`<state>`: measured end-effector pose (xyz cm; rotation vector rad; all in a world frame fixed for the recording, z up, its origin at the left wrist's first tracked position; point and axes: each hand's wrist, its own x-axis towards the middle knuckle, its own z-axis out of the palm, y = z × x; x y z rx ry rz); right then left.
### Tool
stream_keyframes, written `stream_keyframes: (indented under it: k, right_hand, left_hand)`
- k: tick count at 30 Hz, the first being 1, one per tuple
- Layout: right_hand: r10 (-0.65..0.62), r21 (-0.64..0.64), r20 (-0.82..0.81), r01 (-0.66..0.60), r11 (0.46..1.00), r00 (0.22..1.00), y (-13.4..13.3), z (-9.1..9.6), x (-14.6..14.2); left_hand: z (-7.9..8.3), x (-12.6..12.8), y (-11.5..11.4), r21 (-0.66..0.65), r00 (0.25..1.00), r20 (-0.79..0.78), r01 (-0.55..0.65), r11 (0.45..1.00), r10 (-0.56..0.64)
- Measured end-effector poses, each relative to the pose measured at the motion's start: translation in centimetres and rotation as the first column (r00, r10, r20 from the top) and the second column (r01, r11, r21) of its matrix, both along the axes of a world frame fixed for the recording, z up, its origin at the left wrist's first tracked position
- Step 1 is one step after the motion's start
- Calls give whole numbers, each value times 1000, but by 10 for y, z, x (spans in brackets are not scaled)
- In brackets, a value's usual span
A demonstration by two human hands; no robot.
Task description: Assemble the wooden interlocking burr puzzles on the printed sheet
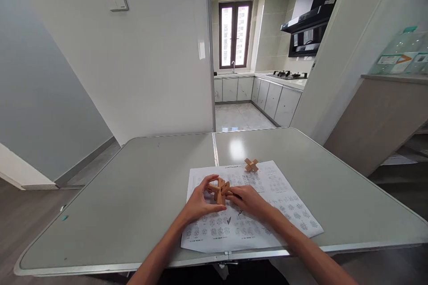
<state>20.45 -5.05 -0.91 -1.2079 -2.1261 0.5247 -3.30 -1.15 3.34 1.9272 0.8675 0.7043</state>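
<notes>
Between my hands is a wooden burr puzzle [220,192] made of interlocking notched sticks, held over a printed sheet [240,230]. My left hand [199,200] curves around its left side, thumb at the bottom and fingertips at the top. From the right, my right hand [248,198] pinches a stick that points out of the puzzle. Whether that stick sits fully in the joint cannot be made out. A second wooden puzzle [251,165], shaped like a cross of sticks, rests near the top edge of the sheet.
The sheet with rows of small diagrams lies on a grey folding table [133,196] with a metal rim and a centre seam. A small teal bit [64,217] is at the table's left. Large plastic bottles [397,55] stand on a ledge at right. A kitchen opens beyond.
</notes>
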Motion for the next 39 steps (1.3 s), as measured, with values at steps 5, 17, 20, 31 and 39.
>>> stream_keyframes:
  k: [5,17,20,31,39]
  right_hand:
    - [3,-11,8,-3,1000,1000,0,1,0]
    - [-2,3,-5,2,1000,1000,-1,4,-1]
    - [-13,0,-4,13,1000,1000,0,3,-2]
    - [9,23,6,-9,1000,1000,-1,3,-1]
    - [41,45,11,-41,998,999,-2,5,-1]
  left_hand:
    - [3,0,1,17,1000,11,2,1000,-2]
    - [4,2,0,29,1000,9,3,1000,-3]
    - [3,2,1,20,1000,-2,10,1000,-10]
    - [5,2,0,64,1000,-29,10,998,-8]
    - [5,1,0,26,1000,-15,10,1000,-9]
